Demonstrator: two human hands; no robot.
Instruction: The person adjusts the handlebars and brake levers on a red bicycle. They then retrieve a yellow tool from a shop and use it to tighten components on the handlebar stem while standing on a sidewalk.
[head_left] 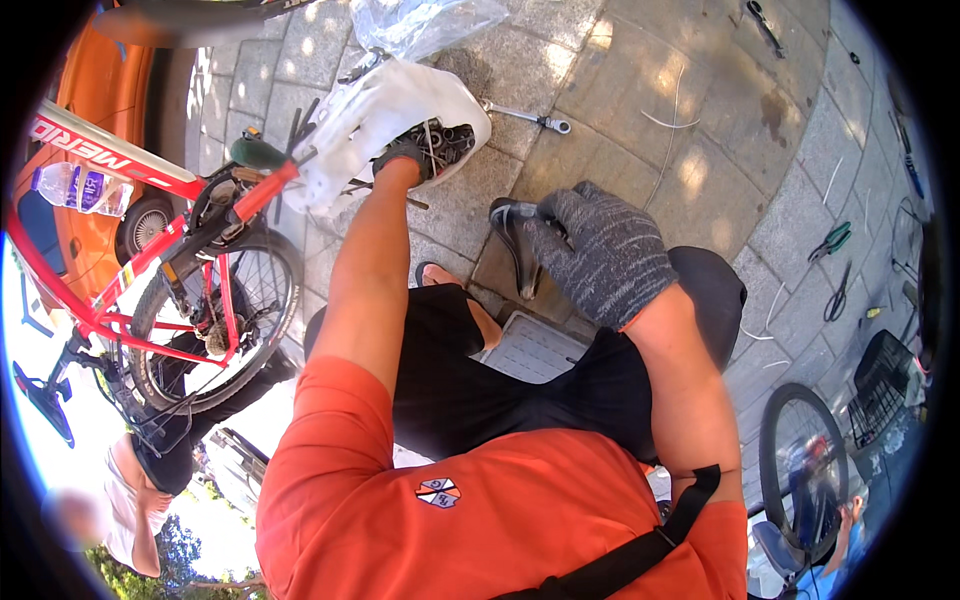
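Observation:
My left hand, in a dark glove, reaches into a cut-open white plastic jug. Loose metal parts lie inside the jug beside my fingertips, which are hidden. In a grey knitted glove, my right hand is closed around a dark, curved, narrow piece that resembles a bicycle saddle. Its far side is covered by my fingers. A ratchet wrench rests on the paving right of the jug.
A red-and-white bicycle stands at the left, with a person in a white top behind it. Clear plastic lies beyond the jug. Green-handled pliers, scissors and a loose wheel are at right. A low grey stool is beneath me.

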